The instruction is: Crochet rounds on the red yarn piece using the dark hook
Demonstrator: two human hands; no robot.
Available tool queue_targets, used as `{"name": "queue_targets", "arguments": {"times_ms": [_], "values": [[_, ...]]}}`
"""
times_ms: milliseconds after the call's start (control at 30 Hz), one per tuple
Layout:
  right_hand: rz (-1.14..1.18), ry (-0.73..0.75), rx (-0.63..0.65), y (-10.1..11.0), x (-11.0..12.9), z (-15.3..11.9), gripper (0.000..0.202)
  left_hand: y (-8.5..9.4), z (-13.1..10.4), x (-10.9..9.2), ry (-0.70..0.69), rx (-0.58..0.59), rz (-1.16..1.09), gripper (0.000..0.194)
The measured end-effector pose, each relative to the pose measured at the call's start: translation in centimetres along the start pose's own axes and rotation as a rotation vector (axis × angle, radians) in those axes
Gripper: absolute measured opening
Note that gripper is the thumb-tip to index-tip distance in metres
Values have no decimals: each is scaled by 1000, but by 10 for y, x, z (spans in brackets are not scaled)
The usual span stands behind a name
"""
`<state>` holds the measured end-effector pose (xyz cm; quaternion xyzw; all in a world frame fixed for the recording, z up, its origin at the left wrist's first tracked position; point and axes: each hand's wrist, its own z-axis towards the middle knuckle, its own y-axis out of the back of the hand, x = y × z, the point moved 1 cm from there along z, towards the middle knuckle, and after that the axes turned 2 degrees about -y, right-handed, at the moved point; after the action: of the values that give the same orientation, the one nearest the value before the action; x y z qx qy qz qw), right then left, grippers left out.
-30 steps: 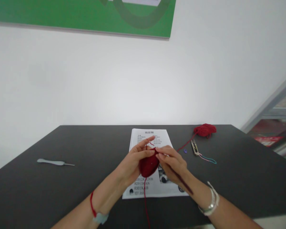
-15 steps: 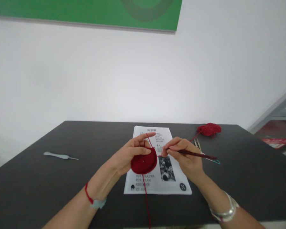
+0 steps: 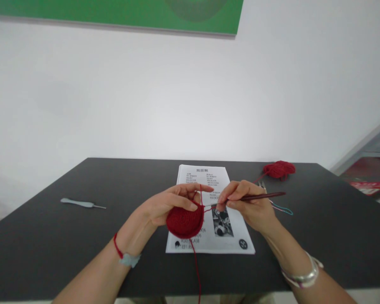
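Between thumb and fingers, my left hand [image 3: 174,204] pinches a round dark-red crochet piece [image 3: 184,222]. Red yarn loops over its outstretched index finger, and a loose tail [image 3: 196,268] hangs from the piece past the table's front edge. My right hand [image 3: 248,204] is closed on a dark-red crochet hook [image 3: 262,196], held like a pen with its handle pointing right. A short strand stretches from the piece's right edge to the fingers of my right hand; the hook's tip is hard to make out. Both hands are above a printed pattern sheet [image 3: 240,236].
A ball of red yarn [image 3: 279,169] lies at the back right of the black table [image 3: 129,177]. Close to it are metal scissors [image 3: 262,185], partly hidden, and a thin turquoise cord [image 3: 285,210]. A grey-handled hook [image 3: 82,203] rests on the left.
My left hand has tipped and shifted slightly left and down with the crochet piece. The hook in my right hand has turned closer to level. The view has shifted slightly.
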<state>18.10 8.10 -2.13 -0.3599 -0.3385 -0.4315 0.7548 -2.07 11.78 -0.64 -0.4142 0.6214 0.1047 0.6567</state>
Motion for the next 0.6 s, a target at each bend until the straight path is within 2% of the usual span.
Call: {"name": "queue_targets", "arguments": {"times_ms": [133,267,367,467,600], "values": [[128,-140,-54,-1,-5,3,20,-3,2,3,-66,-32,86,41],[263,-221,-149,-8,-16,5,23,-10,7,10,-303,-213,228,43],[245,-133,-240,-12,-23,4,20,-15,11,16,-395,-284,227,41],[121,15,-310,-12,-26,1,17,-17,13,19,-381,-301,128,41],[-143,117,-255,-9,-24,-5,16,-17,12,19,-385,-336,126,40]]}}
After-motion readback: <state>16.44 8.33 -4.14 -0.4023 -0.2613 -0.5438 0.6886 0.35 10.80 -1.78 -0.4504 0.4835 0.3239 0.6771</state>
